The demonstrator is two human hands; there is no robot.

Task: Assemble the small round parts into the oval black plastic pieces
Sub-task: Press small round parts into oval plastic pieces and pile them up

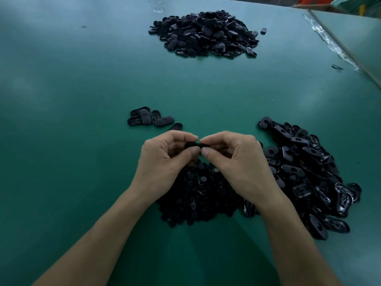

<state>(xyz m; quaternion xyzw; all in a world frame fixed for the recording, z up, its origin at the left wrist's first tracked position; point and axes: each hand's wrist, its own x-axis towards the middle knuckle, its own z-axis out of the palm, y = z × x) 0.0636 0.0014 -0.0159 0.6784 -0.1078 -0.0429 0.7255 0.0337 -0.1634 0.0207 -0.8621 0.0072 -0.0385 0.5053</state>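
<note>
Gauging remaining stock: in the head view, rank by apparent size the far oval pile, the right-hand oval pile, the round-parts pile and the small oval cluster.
1. Right-hand oval pile.
2. Far oval pile and round-parts pile: too alike to rank; one is distant, the other partly hidden by the hands.
3. Small oval cluster.

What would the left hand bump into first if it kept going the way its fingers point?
Likely the right hand; the left hand nearly touches its fingertips across the black piece both pinch.
</note>
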